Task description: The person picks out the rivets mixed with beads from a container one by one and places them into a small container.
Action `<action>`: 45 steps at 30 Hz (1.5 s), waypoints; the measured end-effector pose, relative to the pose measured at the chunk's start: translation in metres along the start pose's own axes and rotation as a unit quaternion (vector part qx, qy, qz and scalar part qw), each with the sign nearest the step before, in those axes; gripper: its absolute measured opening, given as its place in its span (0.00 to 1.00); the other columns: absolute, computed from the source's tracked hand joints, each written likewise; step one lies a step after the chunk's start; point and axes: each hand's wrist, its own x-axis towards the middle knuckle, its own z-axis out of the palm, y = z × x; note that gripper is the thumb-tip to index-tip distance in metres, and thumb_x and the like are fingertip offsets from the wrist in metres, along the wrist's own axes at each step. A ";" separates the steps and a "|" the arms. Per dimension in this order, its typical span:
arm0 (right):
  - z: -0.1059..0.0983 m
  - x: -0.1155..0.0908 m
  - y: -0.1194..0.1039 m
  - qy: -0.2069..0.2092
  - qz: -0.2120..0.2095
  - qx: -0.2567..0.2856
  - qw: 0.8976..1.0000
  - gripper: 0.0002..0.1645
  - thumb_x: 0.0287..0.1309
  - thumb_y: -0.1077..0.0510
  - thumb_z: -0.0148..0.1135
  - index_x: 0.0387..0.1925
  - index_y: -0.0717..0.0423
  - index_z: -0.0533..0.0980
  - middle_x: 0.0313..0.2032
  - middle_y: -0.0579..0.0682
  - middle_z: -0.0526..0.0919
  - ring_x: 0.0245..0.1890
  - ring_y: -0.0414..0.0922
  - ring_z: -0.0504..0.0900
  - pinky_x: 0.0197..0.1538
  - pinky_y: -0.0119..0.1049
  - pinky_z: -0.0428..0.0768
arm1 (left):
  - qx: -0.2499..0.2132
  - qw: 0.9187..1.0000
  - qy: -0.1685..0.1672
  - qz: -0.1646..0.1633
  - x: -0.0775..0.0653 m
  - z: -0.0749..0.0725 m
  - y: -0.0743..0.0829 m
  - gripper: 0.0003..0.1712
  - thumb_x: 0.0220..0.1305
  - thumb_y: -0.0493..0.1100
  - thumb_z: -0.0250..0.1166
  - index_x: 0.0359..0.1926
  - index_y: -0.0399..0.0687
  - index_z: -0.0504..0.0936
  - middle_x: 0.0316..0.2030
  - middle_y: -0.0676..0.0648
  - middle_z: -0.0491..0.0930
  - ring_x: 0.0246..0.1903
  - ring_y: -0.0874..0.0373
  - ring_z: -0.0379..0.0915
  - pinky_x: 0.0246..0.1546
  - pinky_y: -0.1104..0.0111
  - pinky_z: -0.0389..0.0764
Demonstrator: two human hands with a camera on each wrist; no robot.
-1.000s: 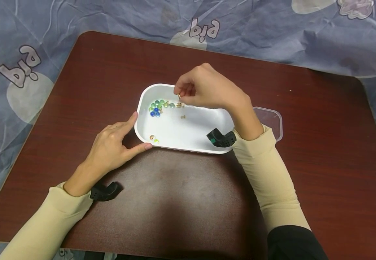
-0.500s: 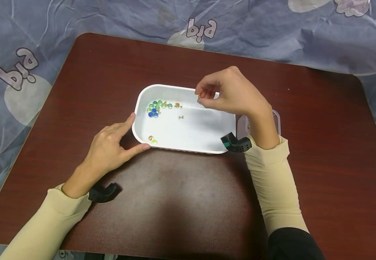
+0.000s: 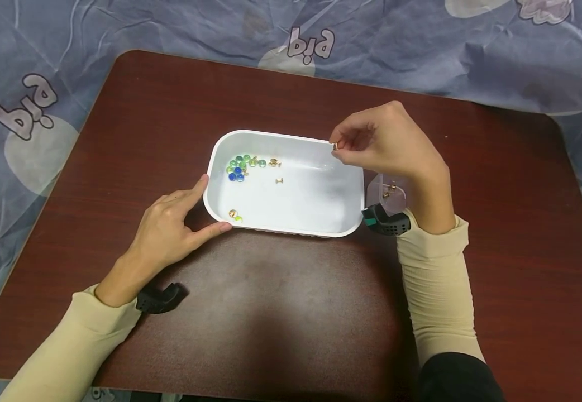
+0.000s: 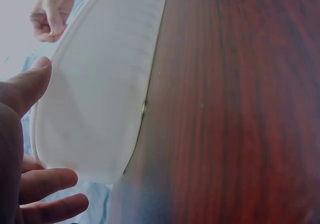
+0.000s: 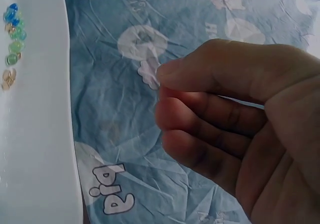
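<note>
1. Right hand (image 3: 391, 139): I read it as grasping a small gold piece (image 3: 335, 146) between thumb and fingertips, raised near the tray's far right corner. In the right wrist view the piece is hidden, so I cannot tell its seating in the pinch.
2. Left hand (image 3: 167, 226): not clenched on anything; fingers extended, thumb against the near rim and index finger at the left end of the white tray (image 3: 306, 201). I take this as steadying.
3. Stock in tray: green marbles (image 3: 233, 164) and blue marbles (image 3: 232, 177) cluster toward the far left, with gold bits among and beside them. 1 loose gold piece (image 3: 279, 181) lies apart near the middle; 2 more marbles (image 3: 233, 214) sit at the near left corner.
4. Clear box (image 3: 373, 194): just beyond the tray's right end, partly covered by the right wrist. I see at least 2 gold fittings (image 3: 394, 185) inside.
5. Step in hand, my judgement: transfer of a gold piece from tray to box, marbles left behind.
6. Next move, my estimate: bring the pinch rightward and down over the box, then part the fingertips. Early release could drop the piece on the table (image 3: 271, 312).
</note>
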 end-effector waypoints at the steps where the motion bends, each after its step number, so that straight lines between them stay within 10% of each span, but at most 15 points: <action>1: -0.002 -0.002 0.002 0.002 0.002 -0.004 1.000 0.07 0.49 0.72 0.67 0.28 0.60 0.84 0.24 0.45 0.84 0.23 0.35 0.79 0.30 0.23 0.76 | 0.002 1.000 -0.002 -0.002 0.000 0.000 0.000 0.59 0.56 0.82 0.50 0.64 0.33 0.74 0.46 0.30 0.82 0.42 0.39 0.81 0.43 0.45 0.77; 45: -0.066 -0.066 0.031 0.059 0.175 -0.048 0.982 0.07 0.50 0.63 0.75 0.35 0.56 0.87 0.27 0.27 0.84 0.23 0.32 0.74 0.27 0.23 0.66 | 0.000 1.000 -0.001 0.001 0.000 0.000 0.000 0.59 0.56 0.82 0.50 0.63 0.33 0.74 0.46 0.30 0.82 0.41 0.38 0.81 0.42 0.46 0.77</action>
